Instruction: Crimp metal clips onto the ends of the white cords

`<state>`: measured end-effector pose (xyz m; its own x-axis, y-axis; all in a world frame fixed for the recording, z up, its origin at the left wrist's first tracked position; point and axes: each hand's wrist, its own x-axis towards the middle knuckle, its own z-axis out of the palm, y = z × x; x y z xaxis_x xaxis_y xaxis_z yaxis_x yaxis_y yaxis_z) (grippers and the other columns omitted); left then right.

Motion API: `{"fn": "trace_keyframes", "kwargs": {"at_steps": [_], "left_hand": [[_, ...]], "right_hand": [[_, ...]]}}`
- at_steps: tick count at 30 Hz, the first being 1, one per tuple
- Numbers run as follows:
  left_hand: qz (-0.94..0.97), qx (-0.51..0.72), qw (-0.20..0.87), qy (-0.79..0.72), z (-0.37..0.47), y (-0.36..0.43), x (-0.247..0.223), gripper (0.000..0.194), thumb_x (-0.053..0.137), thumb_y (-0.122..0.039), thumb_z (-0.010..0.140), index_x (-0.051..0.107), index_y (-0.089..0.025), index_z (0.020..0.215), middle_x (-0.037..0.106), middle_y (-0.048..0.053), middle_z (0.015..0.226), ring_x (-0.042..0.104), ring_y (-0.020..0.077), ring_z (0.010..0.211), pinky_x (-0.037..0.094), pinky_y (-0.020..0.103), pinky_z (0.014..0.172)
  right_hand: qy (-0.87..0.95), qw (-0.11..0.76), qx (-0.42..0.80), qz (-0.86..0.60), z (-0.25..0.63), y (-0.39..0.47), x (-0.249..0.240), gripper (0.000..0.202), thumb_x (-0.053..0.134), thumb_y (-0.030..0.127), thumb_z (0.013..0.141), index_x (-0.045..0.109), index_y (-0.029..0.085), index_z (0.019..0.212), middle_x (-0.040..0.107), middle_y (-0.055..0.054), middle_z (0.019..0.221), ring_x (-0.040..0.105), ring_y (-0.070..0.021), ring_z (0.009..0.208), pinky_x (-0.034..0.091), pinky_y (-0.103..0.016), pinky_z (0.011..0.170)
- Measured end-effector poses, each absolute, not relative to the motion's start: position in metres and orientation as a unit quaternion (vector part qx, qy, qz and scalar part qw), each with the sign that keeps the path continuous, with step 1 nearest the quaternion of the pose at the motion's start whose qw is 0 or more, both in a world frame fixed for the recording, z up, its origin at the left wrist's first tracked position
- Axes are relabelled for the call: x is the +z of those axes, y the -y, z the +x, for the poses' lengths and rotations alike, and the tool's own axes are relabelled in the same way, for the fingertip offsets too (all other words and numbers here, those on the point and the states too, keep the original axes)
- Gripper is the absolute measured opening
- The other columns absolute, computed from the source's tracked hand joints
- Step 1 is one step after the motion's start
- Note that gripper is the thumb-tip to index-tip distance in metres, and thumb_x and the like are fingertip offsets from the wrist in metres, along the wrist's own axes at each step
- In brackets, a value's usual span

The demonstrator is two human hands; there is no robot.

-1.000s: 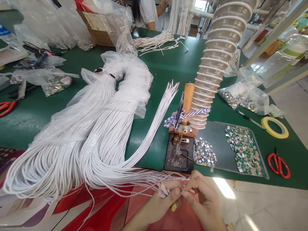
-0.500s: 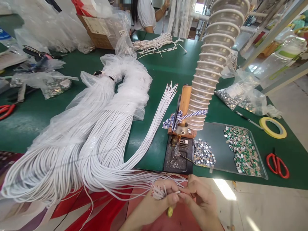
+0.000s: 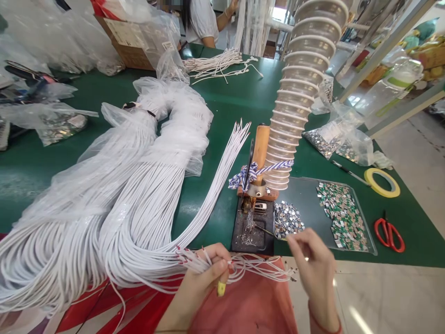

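My left hand [image 3: 212, 271] is closed around a bunch of thin white cables [image 3: 191, 260] with reddish tips, above my lap at the table's front edge. Something yellow [image 3: 221, 288] shows at one of its fingertips. To the right, my right hand [image 3: 313, 260] is raised by the front of the clear tray, thumb and forefinger together; whatever may be between them is too small to make out. Just beyond these fingertips lies a pile of small silvery metal pieces [image 3: 288, 219]. A soldering station [image 3: 255, 227] with a wooden handle [image 3: 261, 144] stands left of the pile.
Large white cable bundles [image 3: 149, 199] cover the left side. A ribbed hose [image 3: 295, 93] rises behind the soldering station. Right are a tray [image 3: 313, 208] with green circuit pieces [image 3: 347, 218], red scissors [image 3: 389, 234], yellow tape [image 3: 382, 182] and a pen [image 3: 351, 173]. A person [image 3: 201, 23] sits across the table.
My right hand has come away from my left hand and moved right and up toward the metal pieces. My left hand has shifted left, still holding the cables. The view has turned slightly.
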<state>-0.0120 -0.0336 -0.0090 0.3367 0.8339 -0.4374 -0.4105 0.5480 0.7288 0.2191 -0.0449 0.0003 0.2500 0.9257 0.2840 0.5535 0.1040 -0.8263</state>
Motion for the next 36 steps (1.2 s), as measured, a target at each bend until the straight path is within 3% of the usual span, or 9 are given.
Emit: {"fn": "trace_keyframes", "kwargs": {"at_steps": [4, 8, 13, 17, 23, 28, 32, 36], "left_hand": [[0.286, 0.37, 0.789, -0.397, -0.012, 0.031, -0.012, 0.042, 0.082, -0.051, 0.072, 0.066, -0.014, 0.083, 0.06, -0.004, 0.046, 0.047, 0.0067, 0.038, 0.029, 0.017, 0.045], [0.316, 0.358, 0.784, -0.397, -0.002, 0.035, -0.024, 0.035, 0.081, -0.046, 0.075, 0.068, -0.015, 0.081, 0.069, 0.001, 0.055, 0.06, 0.0121, 0.048, 0.043, 0.021, 0.053], [0.433, 0.344, 0.7, -0.452, -0.002, 0.033, -0.023, 0.018, 0.079, -0.034, 0.078, 0.08, -0.017, 0.079, 0.077, 0.008, 0.078, 0.069, 0.0191, 0.072, 0.05, 0.026, 0.067], [0.508, 0.344, 0.657, -0.438, -0.006, 0.027, -0.015, 0.007, 0.077, -0.026, 0.08, 0.082, -0.021, 0.08, 0.076, 0.008, 0.091, 0.069, 0.0207, 0.082, 0.051, 0.028, 0.076], [0.552, 0.325, 0.635, -0.432, -0.008, 0.02, -0.014, 0.009, 0.074, -0.024, 0.084, 0.082, -0.021, 0.084, 0.071, 0.008, 0.094, 0.067, 0.0186, 0.08, 0.051, 0.027, 0.075], [0.566, 0.357, 0.617, -0.414, -0.004, 0.014, -0.015, 0.011, 0.072, -0.025, 0.086, 0.08, -0.02, 0.08, 0.071, 0.006, 0.085, 0.067, 0.0185, 0.077, 0.049, 0.026, 0.073], [0.574, 0.373, 0.608, -0.402, -0.001, 0.013, -0.016, 0.018, 0.069, -0.027, 0.089, 0.078, -0.018, 0.077, 0.07, 0.006, 0.08, 0.065, 0.0171, 0.073, 0.047, 0.025, 0.069], [0.584, 0.384, 0.598, -0.392, 0.001, 0.012, -0.013, 0.021, 0.066, -0.029, 0.091, 0.076, -0.017, 0.077, 0.07, 0.006, 0.079, 0.065, 0.0168, 0.072, 0.047, 0.025, 0.068]], "right_hand": [[0.606, 0.319, 0.143, -0.714, 0.259, 0.012, -0.011, 0.016, 0.059, 0.033, 0.092, 0.067, 0.022, 0.085, 0.059, -0.002, 0.074, 0.056, -0.02, 0.067, 0.043, -0.031, 0.061], [0.642, 0.267, 0.137, -0.705, 0.264, 0.002, -0.021, 0.016, 0.055, 0.033, 0.095, 0.067, 0.022, 0.089, 0.067, -0.006, 0.087, 0.062, -0.0261, 0.086, 0.047, -0.036, 0.074], [0.663, 0.266, 0.139, -0.685, 0.259, 0.002, -0.02, 0.012, 0.055, 0.03, 0.094, 0.066, 0.024, 0.093, 0.069, -0.007, 0.091, 0.062, -0.0269, 0.088, 0.048, -0.037, 0.075], [0.675, 0.273, 0.147, -0.669, 0.257, 0.001, -0.019, 0.011, 0.055, 0.026, 0.094, 0.065, 0.024, 0.09, 0.07, -0.006, 0.091, 0.06, -0.0262, 0.086, 0.048, -0.038, 0.076], [0.665, 0.286, 0.146, -0.675, 0.249, -0.002, -0.017, 0.011, 0.057, 0.028, 0.093, 0.064, 0.024, 0.085, 0.069, -0.006, 0.087, 0.058, -0.0265, 0.085, 0.046, -0.039, 0.077], [0.626, 0.325, 0.157, -0.691, 0.25, -0.002, -0.019, 0.019, 0.06, 0.032, 0.091, 0.063, 0.024, 0.074, 0.069, -0.004, 0.078, 0.059, -0.024, 0.077, 0.046, -0.035, 0.071], [0.576, 0.37, 0.171, -0.708, 0.253, 0.008, -0.015, 0.019, 0.058, 0.036, 0.093, 0.067, 0.021, 0.085, 0.067, -0.004, 0.075, 0.057, -0.0187, 0.06, 0.046, -0.031, 0.057], [0.535, 0.438, 0.313, -0.651, 0.238, 0.026, -0.001, 0.018, 0.06, 0.035, 0.093, 0.074, 0.023, 0.097, 0.069, -0.006, 0.089, 0.064, -0.0205, 0.078, 0.052, -0.029, 0.067]]}}
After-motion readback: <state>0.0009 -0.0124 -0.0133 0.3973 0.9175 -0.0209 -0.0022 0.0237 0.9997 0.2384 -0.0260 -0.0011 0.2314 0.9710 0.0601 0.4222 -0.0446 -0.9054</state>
